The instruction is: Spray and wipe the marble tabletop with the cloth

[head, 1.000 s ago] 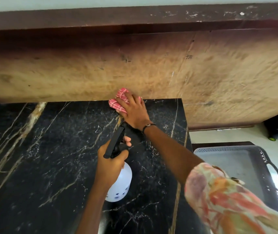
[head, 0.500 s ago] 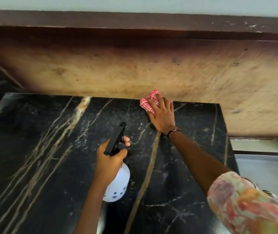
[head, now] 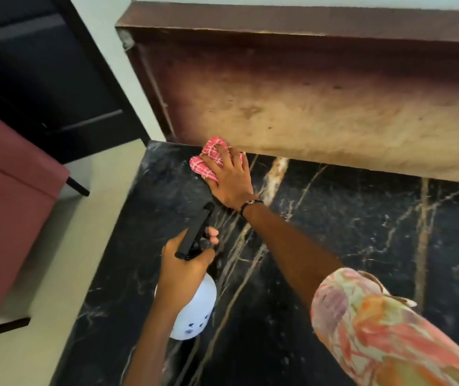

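The black marble tabletop (head: pixel 348 224) with gold and white veins fills the lower right of the head view. My right hand (head: pixel 229 181) presses flat on a crumpled red-and-white checked cloth (head: pixel 208 158) near the tabletop's far left corner, against the wooden panel. My left hand (head: pixel 186 264) grips the black trigger head of a white spray bottle (head: pixel 194 312) held just above the marble, nozzle pointing toward the cloth.
A worn brown wooden panel (head: pixel 320 107) rises along the table's far edge. To the left, past the table's edge, lie a pale floor (head: pixel 55 274), a maroon upholstered seat (head: pixel 5 196) and dark cabinetry (head: pixel 41 65).
My right hand has slid the cloth leftward along the far edge, from the right end to the left corner. The view has swung left with it. The bottle stays in my left hand.
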`<state>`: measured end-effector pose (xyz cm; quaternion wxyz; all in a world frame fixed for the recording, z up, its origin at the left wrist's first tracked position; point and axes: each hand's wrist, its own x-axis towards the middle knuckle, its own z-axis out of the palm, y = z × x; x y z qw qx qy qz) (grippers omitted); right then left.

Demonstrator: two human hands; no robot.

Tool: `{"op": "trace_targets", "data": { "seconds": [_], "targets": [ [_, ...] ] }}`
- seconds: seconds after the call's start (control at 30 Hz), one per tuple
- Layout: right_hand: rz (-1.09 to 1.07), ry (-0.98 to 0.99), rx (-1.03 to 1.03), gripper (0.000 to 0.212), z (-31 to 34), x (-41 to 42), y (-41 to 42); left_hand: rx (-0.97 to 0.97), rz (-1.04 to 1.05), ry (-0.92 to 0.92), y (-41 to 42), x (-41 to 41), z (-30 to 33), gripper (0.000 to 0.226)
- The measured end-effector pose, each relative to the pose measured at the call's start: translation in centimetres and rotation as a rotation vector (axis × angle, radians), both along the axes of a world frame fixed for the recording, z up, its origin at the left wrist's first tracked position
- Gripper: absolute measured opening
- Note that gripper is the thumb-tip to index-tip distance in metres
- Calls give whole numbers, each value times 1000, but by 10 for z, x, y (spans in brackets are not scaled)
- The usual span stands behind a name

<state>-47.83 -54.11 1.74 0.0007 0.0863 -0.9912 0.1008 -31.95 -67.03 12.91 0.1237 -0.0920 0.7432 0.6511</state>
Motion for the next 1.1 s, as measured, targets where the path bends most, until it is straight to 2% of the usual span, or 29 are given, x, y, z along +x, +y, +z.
{"op": "trace_targets", "data": {
  "seconds": [0.1,0.17,0.23,0.3,0.37,0.43,0.53,0.7,0.9,1.0,1.1],
  "targets": [
    [253,110,14,52,-8,11,-9,-15,50,-29,-36,-12,0,27],
    [348,167,9,52,-10,15,-4,-4,93,-38,-55,-21,2,29],
    [272,188,-8,51,-11,7,-9,-7,120,-37,-70,-28,3,30],
    [99,175,-26,51,-10,-11,-29,-16,131,-33,-81,-33,1,31],
    [3,113,-39,51,-9,-36,-61,-6,129,-20,-91,-35,1,31],
    [0,40,-30,53,-7,-57,-89,16,140,-25,-96,-38,4,32],
    [-14,63,-7,54,-11,-64,-111,56,151,-27,-105,-43,1,31],
    [310,163,6,55,-14,-45,-106,74,134,-30,-109,-47,0,33],
    [157,112,19,52,-11,-99,-139,89,68,-34,-108,-52,-5,33],
    [77,80,149,50,-6,-111,-157,108,98,-30,-113,-52,-7,27],
    [100,60,287,52,8,-123,-164,108,119,-10,-115,-55,-5,24]
  ]
}}
